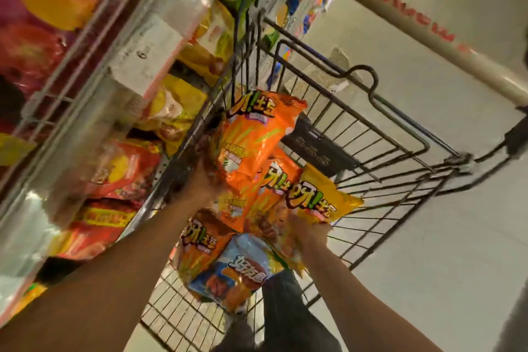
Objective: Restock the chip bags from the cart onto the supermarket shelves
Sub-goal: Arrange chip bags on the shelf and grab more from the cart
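Chip bags fill our wire cart point(371, 134) beside the shelves point(114, 71). Our left hand point(204, 180) grips the top orange bag point(251, 143) by its left edge, above the pile. Our right hand point(307, 233) holds the yellow bag point(323, 197) from below. A blue bag point(237, 271) lies between our forearms. View blurred.

Cart point(394, 134): three orange bags point(251, 140), one yellow point(323, 197), one blue point(237, 271).
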`<move>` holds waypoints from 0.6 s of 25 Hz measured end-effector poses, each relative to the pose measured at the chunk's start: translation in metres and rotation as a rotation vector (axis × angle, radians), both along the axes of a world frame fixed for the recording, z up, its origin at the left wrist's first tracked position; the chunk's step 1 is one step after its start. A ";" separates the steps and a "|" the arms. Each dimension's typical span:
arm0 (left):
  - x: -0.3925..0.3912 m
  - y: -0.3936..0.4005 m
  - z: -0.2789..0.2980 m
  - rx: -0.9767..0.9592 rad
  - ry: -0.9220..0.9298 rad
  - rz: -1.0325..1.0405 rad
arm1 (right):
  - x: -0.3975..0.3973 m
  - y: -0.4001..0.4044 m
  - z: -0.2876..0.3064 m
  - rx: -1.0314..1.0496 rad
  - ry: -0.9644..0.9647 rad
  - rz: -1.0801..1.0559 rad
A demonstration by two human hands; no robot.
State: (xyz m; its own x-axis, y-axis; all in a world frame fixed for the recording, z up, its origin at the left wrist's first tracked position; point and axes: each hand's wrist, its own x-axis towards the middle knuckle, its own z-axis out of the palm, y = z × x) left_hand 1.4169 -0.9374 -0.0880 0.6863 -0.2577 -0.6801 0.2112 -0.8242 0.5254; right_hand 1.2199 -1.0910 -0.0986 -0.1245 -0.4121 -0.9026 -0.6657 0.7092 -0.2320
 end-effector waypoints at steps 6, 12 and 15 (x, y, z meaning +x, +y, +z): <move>-0.005 -0.002 0.002 -0.024 0.100 0.069 | -0.006 0.003 -0.015 -0.002 0.071 0.062; -0.034 0.027 0.010 -0.084 0.200 0.007 | -0.013 0.023 0.003 -0.099 -0.044 0.062; -0.044 0.054 0.022 -0.124 0.268 0.100 | -0.021 0.042 0.019 -0.096 -0.119 0.065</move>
State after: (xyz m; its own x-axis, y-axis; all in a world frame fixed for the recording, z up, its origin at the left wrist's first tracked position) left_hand 1.3726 -0.8829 -0.0665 0.5129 -0.2901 -0.8080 0.4325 -0.7257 0.5351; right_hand 1.1994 -1.0488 -0.0791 0.0105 -0.5006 -0.8656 -0.6736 0.6363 -0.3761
